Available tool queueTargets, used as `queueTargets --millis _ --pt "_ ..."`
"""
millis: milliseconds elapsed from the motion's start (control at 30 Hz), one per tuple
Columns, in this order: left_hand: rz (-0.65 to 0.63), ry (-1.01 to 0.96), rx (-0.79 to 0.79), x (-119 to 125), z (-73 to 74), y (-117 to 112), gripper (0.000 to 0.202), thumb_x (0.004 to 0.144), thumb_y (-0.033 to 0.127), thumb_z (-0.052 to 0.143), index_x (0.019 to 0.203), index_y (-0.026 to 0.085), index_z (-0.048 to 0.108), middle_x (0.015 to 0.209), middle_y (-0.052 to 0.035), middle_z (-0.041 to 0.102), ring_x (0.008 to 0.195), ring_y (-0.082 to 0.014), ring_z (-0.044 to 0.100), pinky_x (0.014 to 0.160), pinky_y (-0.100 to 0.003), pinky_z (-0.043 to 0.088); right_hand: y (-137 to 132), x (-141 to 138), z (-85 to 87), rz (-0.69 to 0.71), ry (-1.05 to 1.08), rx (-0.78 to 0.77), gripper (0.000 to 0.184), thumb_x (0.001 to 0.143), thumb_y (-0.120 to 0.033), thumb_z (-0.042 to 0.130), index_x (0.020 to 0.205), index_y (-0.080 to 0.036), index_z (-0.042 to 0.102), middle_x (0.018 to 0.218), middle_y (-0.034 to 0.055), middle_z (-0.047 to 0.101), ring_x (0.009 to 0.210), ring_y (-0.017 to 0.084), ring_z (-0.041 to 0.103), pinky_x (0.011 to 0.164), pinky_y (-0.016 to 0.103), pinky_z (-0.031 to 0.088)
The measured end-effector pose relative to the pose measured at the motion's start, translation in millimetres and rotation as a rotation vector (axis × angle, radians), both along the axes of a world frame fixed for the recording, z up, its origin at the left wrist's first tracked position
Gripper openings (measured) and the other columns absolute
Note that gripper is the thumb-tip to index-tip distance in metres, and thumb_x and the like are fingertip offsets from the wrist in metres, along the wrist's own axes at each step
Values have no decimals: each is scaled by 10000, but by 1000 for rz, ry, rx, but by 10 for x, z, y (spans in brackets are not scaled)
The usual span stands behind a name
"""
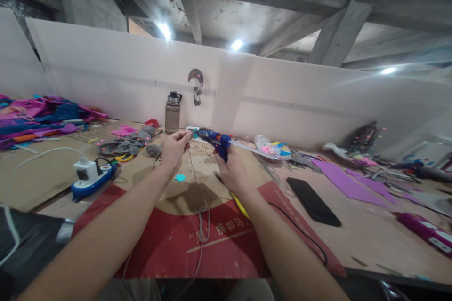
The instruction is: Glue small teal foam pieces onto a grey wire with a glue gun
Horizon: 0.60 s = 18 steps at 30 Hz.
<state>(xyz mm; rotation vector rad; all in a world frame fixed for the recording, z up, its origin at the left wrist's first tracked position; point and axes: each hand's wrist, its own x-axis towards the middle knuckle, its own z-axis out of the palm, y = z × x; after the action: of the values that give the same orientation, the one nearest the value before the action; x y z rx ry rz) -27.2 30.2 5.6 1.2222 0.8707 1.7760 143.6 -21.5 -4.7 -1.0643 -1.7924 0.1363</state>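
Note:
My right hand [231, 167] is wrapped round the handle of a blue hot glue gun [219, 142], with a long pale glue stick [252, 148] out of its back end. The gun's nozzle points left, at a small teal felt piece [195, 134] that my left hand [175, 150] pinches between thumb and fingers. Whether nozzle and felt touch, I cannot tell. A thin grey string [193, 169] hangs from near my left fingertips down to a loose tangle on the red and brown cardboard [229, 249]. Below the hands lies a teal flower-shaped cutout [180, 177].
At the left stand a blue power strip [93, 183] with a white plug and a pile of coloured felt [45, 115]. A bottle [173, 112] stands by the white partition. To the right lie a black phone [313, 201], purple sheets [348, 181] and a dark cable [303, 230].

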Motion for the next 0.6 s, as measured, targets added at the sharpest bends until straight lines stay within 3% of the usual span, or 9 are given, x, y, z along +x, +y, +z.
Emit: queueTargets --millis 600 --pt "14 21 11 1 -15 19 282 621 386 694 747 138 650 476 34 471 423 -49 356 401 -181 207 9 13 -5 -33 -15 -3 307 848 -323 406 1121 -198 473 998 108 598 890 227 565 783 358 440"
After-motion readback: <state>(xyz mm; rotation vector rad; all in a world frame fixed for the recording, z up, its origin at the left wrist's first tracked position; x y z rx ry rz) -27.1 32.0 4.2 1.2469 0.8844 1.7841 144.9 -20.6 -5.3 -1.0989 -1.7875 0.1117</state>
